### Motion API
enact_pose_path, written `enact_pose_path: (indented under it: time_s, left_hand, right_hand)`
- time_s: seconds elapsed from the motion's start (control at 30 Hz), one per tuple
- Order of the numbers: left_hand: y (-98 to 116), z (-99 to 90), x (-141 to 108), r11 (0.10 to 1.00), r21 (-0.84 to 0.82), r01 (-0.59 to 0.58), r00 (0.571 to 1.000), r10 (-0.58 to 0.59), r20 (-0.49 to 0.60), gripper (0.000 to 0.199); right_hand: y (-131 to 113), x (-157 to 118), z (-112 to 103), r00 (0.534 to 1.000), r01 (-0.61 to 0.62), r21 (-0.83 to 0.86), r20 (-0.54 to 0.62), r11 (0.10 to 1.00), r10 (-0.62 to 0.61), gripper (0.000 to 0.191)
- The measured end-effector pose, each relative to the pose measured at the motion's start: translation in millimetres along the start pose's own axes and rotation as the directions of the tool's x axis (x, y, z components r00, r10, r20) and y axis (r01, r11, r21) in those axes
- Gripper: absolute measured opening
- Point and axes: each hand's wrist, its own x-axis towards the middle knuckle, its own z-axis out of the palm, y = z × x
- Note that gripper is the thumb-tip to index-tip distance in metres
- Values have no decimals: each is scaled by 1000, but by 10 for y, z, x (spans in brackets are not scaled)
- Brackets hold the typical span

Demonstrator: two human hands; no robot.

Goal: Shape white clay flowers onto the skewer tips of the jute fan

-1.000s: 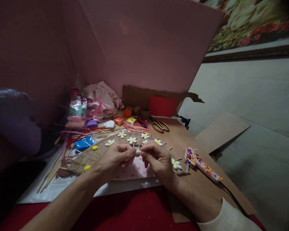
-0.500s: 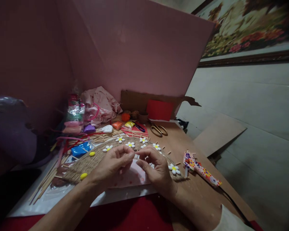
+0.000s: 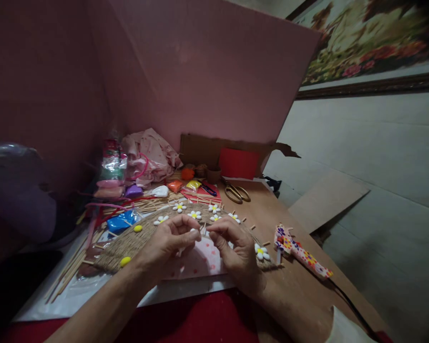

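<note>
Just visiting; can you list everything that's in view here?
Woven fan-shaped piece: one, tan, centre
Flowers: at least seven, white with yellow middles, on that piece
Ovals: two, yellow, its left side
Spotted sheet: one, pink, front centre
Sticks: many, tan, left and back
Packets: at least five, blue, white, orange, yellow, purple, left to back
Scissors: one pair, gold handles, right of centre
Glue gun: one, flower-patterned, right
Card: two pieces, red, back
Crumpled cloth: one, pink, back left
Panel: one, pink, behind
Picture: one, multicoloured, upper right wall
Other clutter: too jumbled to count, back left
Left hand: one, bare, centre
Right hand: one, bare, centre
</note>
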Motion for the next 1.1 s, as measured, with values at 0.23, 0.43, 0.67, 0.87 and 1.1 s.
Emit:
enact_pose_path:
  time_s: [0.23,0.43,0.67,0.87,1.1]
  left_hand:
    - [-51,-21,0,997,-17,69,997,-69,23,33]
    - [13,15,-26,994,-41,105,994,-107,-38,29]
    - [-9,2,-33,993,-21,112,994,-112,9,29]
    - [14,22,-44,993,6,114,993,-114,-16,31]
    - [-13,5,-34,992,-58,108,994,-108,12,28]
  right_hand:
    - [-18,-13,1,1000,23,-37,-3,999,-23,9]
    - [-52,-26,7,999,38,-28,0,999,-38,9]
    - [-25,-37,12,1000,29,-7,3,1000,-29,11]
    - [-31,-33,12,999,36,1,5,999,-36,11]
    - [-13,-48,7,998,55,-2,-4,999,-55,12]
